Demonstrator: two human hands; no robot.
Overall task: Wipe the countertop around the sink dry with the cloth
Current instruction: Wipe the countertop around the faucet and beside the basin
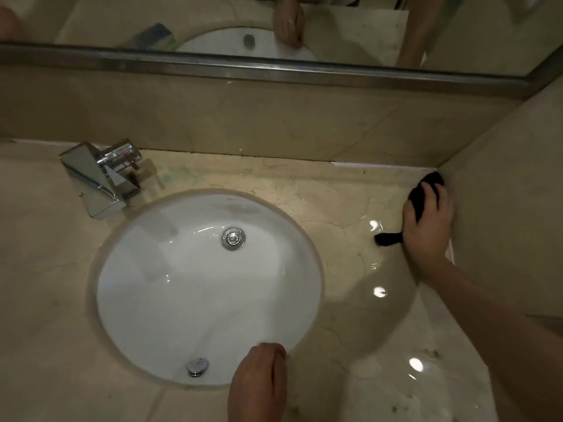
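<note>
Black cloth (pixel 426 190) is bunched up under the right hand (pixel 428 226), way over at the right edge of the frame, jammed into the corner where the beige marble desk (pixel 350 208) meets the side wall (pixel 502 208). The grip looks like fingers curled over the top of the wad, pressing it down, with a little tail of cloth poking out to the left of the hand.

Progress-wise, I'd say not far along. The strip of desk between the sink (pixel 207 287) and the right wall looks glossy, with bright glints at lower right, so it's probably wet there, though polished marble could fool me. The back strip and the area around the chrome faucet (pixel 100 178) at upper left look untouched, can't tell if they're wet.

Left hand (pixel 259 382) is at bottom center, fingers curled over the near rim of the sink, no cloth in it, seemingly just bracing.
</note>
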